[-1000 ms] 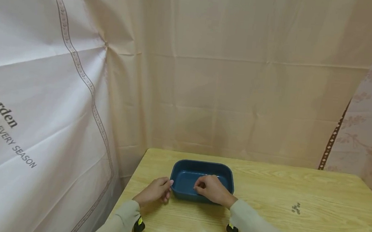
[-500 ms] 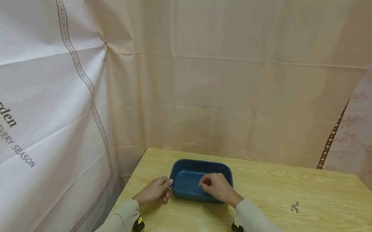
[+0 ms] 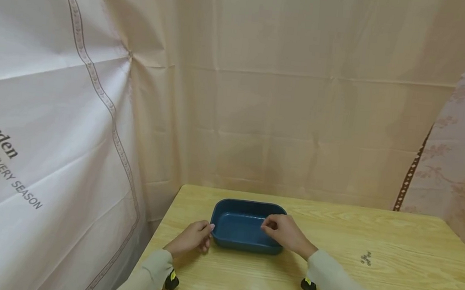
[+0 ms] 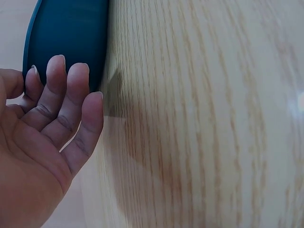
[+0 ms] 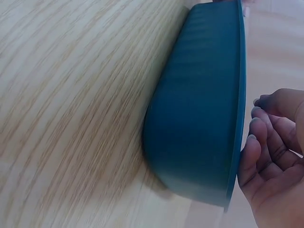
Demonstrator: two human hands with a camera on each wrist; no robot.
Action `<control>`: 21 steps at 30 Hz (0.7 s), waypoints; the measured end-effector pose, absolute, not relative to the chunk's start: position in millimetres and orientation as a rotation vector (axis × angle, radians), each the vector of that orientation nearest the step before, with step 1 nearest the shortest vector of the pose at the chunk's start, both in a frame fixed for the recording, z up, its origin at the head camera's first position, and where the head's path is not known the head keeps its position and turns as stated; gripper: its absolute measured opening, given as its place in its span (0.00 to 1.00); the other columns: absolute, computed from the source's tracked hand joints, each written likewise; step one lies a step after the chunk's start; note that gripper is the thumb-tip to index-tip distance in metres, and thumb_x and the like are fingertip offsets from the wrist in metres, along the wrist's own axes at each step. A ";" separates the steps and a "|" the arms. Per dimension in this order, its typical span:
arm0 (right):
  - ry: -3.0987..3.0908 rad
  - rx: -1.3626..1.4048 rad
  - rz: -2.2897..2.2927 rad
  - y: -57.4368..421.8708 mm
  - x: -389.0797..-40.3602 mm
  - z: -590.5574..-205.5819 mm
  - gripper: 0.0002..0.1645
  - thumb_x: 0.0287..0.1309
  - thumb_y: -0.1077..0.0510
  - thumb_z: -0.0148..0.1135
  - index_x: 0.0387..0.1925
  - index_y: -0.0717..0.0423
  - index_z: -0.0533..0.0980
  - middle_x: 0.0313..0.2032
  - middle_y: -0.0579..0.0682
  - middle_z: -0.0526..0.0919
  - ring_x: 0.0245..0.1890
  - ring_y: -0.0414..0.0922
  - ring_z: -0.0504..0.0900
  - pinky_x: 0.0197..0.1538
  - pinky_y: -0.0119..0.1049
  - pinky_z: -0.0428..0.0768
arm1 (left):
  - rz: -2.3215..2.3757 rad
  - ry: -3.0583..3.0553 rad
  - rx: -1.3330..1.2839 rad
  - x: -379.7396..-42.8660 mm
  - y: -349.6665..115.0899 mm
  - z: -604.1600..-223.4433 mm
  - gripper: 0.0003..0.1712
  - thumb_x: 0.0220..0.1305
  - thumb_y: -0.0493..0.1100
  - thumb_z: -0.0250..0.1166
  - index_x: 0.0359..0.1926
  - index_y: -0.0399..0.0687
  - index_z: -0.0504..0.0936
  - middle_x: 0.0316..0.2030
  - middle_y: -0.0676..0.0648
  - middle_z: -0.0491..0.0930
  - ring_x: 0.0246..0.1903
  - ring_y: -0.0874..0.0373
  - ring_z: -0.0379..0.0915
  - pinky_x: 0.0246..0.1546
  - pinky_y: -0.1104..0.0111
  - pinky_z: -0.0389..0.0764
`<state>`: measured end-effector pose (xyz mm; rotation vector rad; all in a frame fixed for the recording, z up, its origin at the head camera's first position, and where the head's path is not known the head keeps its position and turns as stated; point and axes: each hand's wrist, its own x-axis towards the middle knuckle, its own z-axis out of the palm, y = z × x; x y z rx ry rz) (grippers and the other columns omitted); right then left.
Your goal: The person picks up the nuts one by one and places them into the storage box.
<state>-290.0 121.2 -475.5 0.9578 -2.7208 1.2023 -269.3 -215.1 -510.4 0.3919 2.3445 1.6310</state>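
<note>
While the left hand point(image 3: 189, 239) pinches the left edge of a blue tub point(image 3: 243, 247) with its thumb and first finger, its other fingers fan out loosely. The tub sits on the wooden counter point(image 3: 236, 281). The right hand point(image 3: 289, 232) is over the tub's right end, fingers bent and tips close together; I cannot tell if they hold something tiny. Some little dark bits point(image 3: 366, 258) lie in a bunch on the counter, off to the right.
</note>
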 end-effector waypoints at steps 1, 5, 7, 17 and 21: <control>-2.724 0.951 1.202 122.7 -289.8 -475.1 0.08 0.73 0.58 0.63 0.41 0.59 0.84 0.35 0.53 0.86 0.30 0.38 0.81 0.33 0.33 0.80 | 1.631 2.342 0.385 -269.0 -215.3 -510.2 0.23 0.84 0.51 0.48 0.41 0.35 0.74 0.27 0.43 0.78 0.24 0.55 0.77 0.28 0.64 0.83; -2.728 0.920 1.186 128.3 -289.8 -474.6 0.08 0.72 0.58 0.63 0.41 0.59 0.84 0.35 0.52 0.86 0.30 0.37 0.80 0.34 0.33 0.80 | 1.624 2.353 0.393 -269.0 -215.5 -510.3 0.23 0.84 0.50 0.48 0.40 0.33 0.74 0.27 0.43 0.78 0.24 0.55 0.77 0.28 0.64 0.83; -2.725 0.909 1.182 130.7 -290.0 -474.8 0.08 0.72 0.58 0.63 0.41 0.59 0.84 0.35 0.51 0.86 0.30 0.37 0.80 0.34 0.33 0.80 | 1.621 2.359 0.396 -269.4 -215.7 -510.7 0.24 0.84 0.50 0.47 0.40 0.33 0.74 0.26 0.44 0.78 0.23 0.56 0.77 0.28 0.64 0.83; -2.719 0.849 1.207 144.3 -286.3 -477.3 0.09 0.72 0.58 0.63 0.42 0.60 0.83 0.34 0.52 0.85 0.29 0.41 0.80 0.32 0.33 0.80 | 1.614 2.354 0.431 -268.4 -217.3 -511.8 0.26 0.84 0.52 0.48 0.42 0.29 0.74 0.27 0.43 0.78 0.23 0.56 0.76 0.27 0.66 0.82; -2.718 0.815 1.215 152.8 -284.5 -478.2 0.09 0.73 0.56 0.63 0.42 0.59 0.83 0.33 0.51 0.85 0.29 0.41 0.80 0.32 0.33 0.79 | 1.624 2.337 0.431 -268.5 -216.4 -510.1 0.26 0.84 0.51 0.48 0.42 0.28 0.73 0.27 0.43 0.78 0.23 0.56 0.75 0.27 0.66 0.81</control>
